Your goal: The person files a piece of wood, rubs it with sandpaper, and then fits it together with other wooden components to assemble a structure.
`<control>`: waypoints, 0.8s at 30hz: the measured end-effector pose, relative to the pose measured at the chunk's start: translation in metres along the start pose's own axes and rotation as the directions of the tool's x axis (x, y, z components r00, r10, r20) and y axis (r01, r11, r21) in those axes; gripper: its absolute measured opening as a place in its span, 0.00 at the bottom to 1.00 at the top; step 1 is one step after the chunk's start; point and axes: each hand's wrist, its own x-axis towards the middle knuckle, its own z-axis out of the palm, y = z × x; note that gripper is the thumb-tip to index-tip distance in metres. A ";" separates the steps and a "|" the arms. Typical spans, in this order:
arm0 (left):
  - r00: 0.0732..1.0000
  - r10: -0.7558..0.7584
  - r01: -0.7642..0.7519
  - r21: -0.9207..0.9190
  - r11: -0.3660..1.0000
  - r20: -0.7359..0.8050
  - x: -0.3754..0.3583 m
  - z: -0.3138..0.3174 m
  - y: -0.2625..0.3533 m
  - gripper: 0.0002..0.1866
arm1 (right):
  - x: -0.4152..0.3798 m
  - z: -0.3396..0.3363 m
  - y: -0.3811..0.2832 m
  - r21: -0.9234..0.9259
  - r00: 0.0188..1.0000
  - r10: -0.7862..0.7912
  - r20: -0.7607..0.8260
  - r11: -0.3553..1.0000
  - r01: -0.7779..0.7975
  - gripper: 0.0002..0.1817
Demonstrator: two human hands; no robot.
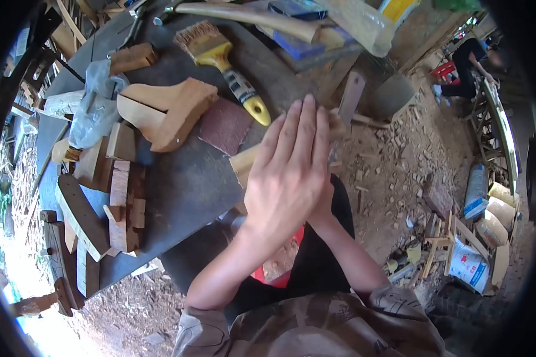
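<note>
Your dark worktop (pixel 184 184) fills the left half of the view, its near edge running from 8 o'clock toward the centre. On it, at 10 o'clock from your hands, lies a big wedge-shaped wood block (pixel 173 113), with a sheet of sandpaper (pixel 225 125) just beside it and a yellow-handled brush (pixel 223 62) at 12 o'clock. Your left hand (pixel 289 172) lies flat, fingers (pixel 307 122) stretched out and together, pressed over a pale wood piece (pixel 244 162) at the worktop's edge. Your right hand (pixel 324 205) sits beneath the left, mostly hidden; you cannot tell its grip.
</note>
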 end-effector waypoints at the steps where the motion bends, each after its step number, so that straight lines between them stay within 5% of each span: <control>1: 1.000 -0.008 0.008 0.018 1.000 0.002 0.000 0.000 0.001 0.23 | 0.006 -0.005 0.004 0.001 1.000 0.008 0.020 1.000 -0.008 0.25; 5: 1.000 -0.004 0.004 0.025 1.000 0.014 -0.002 0.002 0.000 0.22 | 0.009 -0.017 -0.005 -0.039 0.985 0.095 0.142 0.995 -0.090 0.24; 20: 1.000 0.002 -0.002 0.020 1.000 0.014 -0.001 0.003 0.000 0.25 | 0.029 -0.009 -0.001 0.022 0.982 0.080 0.169 0.996 -0.085 0.29; 23: 1.000 -0.015 0.015 0.010 1.000 0.021 -0.001 0.002 0.002 0.25 | -0.004 0.003 0.011 0.295 0.993 0.084 0.083 0.950 -0.105 0.30; 24: 1.000 -0.021 0.021 0.003 1.000 0.017 0.001 0.001 0.002 0.25 | -0.008 0.005 0.014 0.229 0.994 0.061 0.087 0.970 -0.080 0.29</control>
